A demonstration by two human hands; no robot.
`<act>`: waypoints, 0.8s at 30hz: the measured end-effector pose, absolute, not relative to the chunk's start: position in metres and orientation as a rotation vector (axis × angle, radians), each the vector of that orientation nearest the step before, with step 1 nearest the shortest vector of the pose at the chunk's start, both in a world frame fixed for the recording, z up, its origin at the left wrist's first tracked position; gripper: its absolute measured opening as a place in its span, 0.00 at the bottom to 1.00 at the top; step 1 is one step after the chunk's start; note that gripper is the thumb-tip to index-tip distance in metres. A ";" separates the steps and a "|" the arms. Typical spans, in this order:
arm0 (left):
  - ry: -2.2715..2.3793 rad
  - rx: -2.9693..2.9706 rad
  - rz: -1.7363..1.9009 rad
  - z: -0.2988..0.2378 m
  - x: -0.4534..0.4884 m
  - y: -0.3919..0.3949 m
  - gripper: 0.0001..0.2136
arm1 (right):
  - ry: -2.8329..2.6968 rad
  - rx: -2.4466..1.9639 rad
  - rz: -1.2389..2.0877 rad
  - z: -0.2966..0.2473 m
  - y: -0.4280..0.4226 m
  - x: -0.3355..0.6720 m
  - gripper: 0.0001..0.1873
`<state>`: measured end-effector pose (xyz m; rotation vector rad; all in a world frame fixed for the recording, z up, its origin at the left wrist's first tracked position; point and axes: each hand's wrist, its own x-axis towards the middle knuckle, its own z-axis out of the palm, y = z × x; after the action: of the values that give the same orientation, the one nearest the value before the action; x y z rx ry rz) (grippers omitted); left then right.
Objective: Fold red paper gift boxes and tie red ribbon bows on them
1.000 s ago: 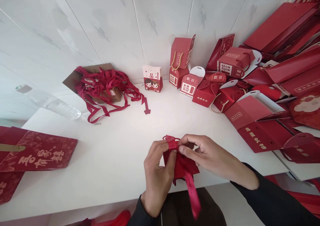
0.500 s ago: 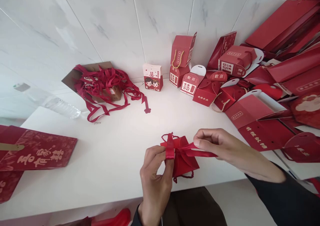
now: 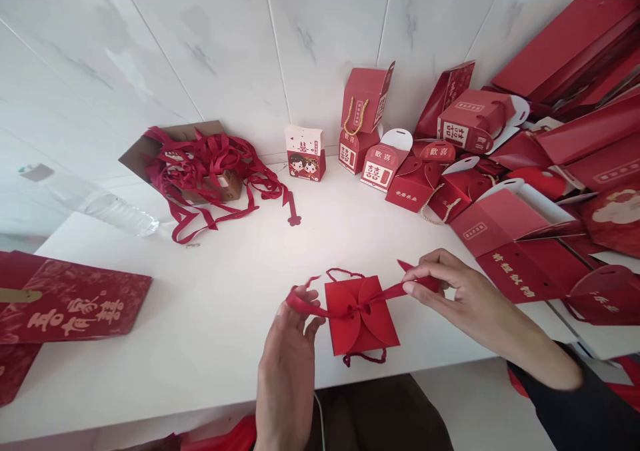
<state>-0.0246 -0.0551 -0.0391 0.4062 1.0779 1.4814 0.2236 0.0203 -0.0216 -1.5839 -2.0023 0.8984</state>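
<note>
A small red gift box [image 3: 344, 336] with curved, interlocking top flaps stands on the white table in front of me. A red ribbon [image 3: 386, 294] runs through the holes at its middle, where it is knotted. My right hand [image 3: 440, 283] pinches one tail of the ribbon, out to the right of the box. Left of the box, the other tail lies across the loosely curled fingers of my left hand [image 3: 290, 344], its tip sticking up. A twisted cord handle [image 3: 367, 358] shows along the box's near side, and another along the far side.
A cardboard box [image 3: 220, 186] overflows with red ribbons at the back left, beside a clear plastic bottle [image 3: 125, 212]. Small gift boxes [image 3: 379, 166] and a pile of red boxes [image 3: 530, 264] fill the right. Red bags [image 3: 85, 298] lie at the left. A tiled wall stands behind.
My left hand has moved left from the box top, drawing its ribbon tail outward. The loop there has given way to a small knot. My right hand has shifted slightly right with its tail.
</note>
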 end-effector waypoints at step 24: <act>1.213 0.271 1.614 -0.052 -0.001 -0.060 0.11 | -1.820 -1.507 1.209 -0.030 -0.005 0.200 0.21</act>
<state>-0.0015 -0.0596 -0.0523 0.2707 1.2131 1.6137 0.2000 -0.0050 -0.0303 -1.5074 -1.8195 1.2094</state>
